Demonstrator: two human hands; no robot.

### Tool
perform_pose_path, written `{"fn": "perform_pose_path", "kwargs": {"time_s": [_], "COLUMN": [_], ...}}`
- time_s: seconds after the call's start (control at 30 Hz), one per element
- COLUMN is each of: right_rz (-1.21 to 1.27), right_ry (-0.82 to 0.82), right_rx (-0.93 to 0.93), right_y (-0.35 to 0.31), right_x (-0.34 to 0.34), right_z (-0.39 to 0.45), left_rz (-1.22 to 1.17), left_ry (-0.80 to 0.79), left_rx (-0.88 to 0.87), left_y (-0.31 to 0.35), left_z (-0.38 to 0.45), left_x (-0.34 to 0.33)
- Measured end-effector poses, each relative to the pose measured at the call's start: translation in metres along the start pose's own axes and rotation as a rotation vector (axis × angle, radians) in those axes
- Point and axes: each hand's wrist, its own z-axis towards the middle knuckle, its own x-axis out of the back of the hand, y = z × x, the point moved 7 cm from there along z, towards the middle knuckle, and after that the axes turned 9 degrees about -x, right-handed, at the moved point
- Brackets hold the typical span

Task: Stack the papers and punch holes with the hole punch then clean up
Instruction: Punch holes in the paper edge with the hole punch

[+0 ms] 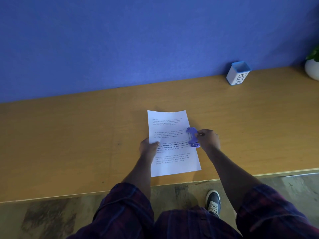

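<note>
A stack of white printed papers point(172, 144) lies flat on the wooden desk point(69, 135), near its front edge. My left hand point(148, 148) grips the stack's left edge, thumb on top of the page. A purple hole punch point(193, 137) sits over the right edge of the papers. My right hand point(208, 139) holds the punch from its right side, fingers closed on it.
A white container with a blue rim, marked BIN point(239, 73), stands at the back right against the blue wall. A white plant pot point(312, 68) is at the far right. The desk's front edge runs just below the papers; my shoe point(214, 202) is on the floor.
</note>
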Motion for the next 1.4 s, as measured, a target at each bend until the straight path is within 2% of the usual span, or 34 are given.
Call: {"fn": "perform_pose_path", "kwargs": {"time_s": [0.37,0.73,1.03,1.4], "right_rz": [-0.058,-0.128,-0.140,-0.159], "right_ry": [-0.022,-0.030,-0.050,-0.045], "right_rx": [-0.021,-0.025,-0.073,-0.107], "right_y": [-0.004,-0.011,-0.013,-0.016], "right_x": [0.005,0.008,0.009,0.008], "right_z": [-0.001,0.000,0.001,0.002], "left_rz": [0.079,0.247,0.267,0.202], "left_ry": [-0.111,-0.042,-0.039,-0.004], "left_rx": [-0.036,-0.103,-0.120,-0.050], "left_y": [0.012,0.021,0.021,0.008], "left_z": [0.010,0.014,0.017,0.020], "left_x": [0.001,0.012,0.012,0.013]}}
